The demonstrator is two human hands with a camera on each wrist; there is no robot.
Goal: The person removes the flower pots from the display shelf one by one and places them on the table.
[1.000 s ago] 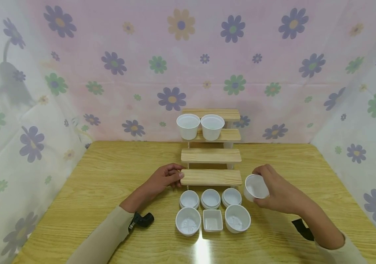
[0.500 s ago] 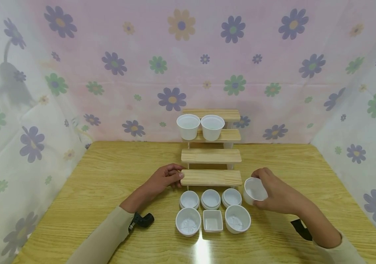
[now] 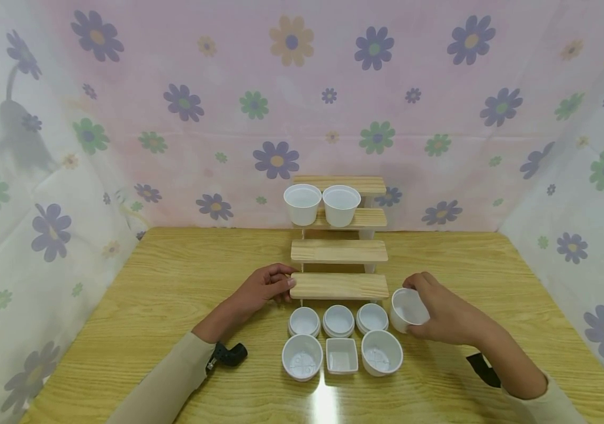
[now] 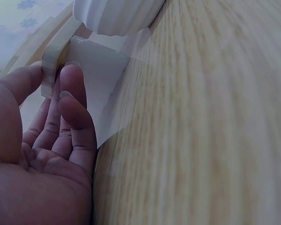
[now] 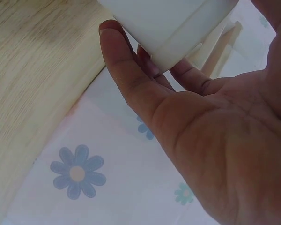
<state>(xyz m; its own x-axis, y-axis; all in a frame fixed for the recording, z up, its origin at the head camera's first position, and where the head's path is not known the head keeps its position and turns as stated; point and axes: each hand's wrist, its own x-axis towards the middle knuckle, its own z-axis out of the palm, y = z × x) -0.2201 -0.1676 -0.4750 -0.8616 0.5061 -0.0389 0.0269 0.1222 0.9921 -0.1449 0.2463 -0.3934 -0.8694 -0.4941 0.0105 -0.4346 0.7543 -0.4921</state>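
Note:
My left hand [image 3: 267, 285] pinches the left end of the lowest wooden step of a tiered display stand [image 3: 339, 286]. In the left wrist view, the thumb lies on one face of the step [image 4: 55, 54] and the fingers curl at the other. Right of the stand, my right hand [image 3: 442, 309] grips a white pot [image 3: 408, 309] by its sides, its mouth facing up. The right wrist view shows the fingers [image 5: 126, 70] around this pot's [image 5: 168, 28] wall. Two similar white pots [image 3: 302, 205] stand side by side on an upper step.
In front of the stand are three small round white pots [image 3: 338, 320] in a row. Nearer, two larger round white pots [image 3: 302, 358] flank a square white dish [image 3: 341, 355]. Flowered cloth [image 3: 217, 88] surrounds the wooden table [image 3: 185, 253] at back and sides.
My right hand has shifted slightly left and toward the table's front with the white pot. The left hand stays at the step's end.

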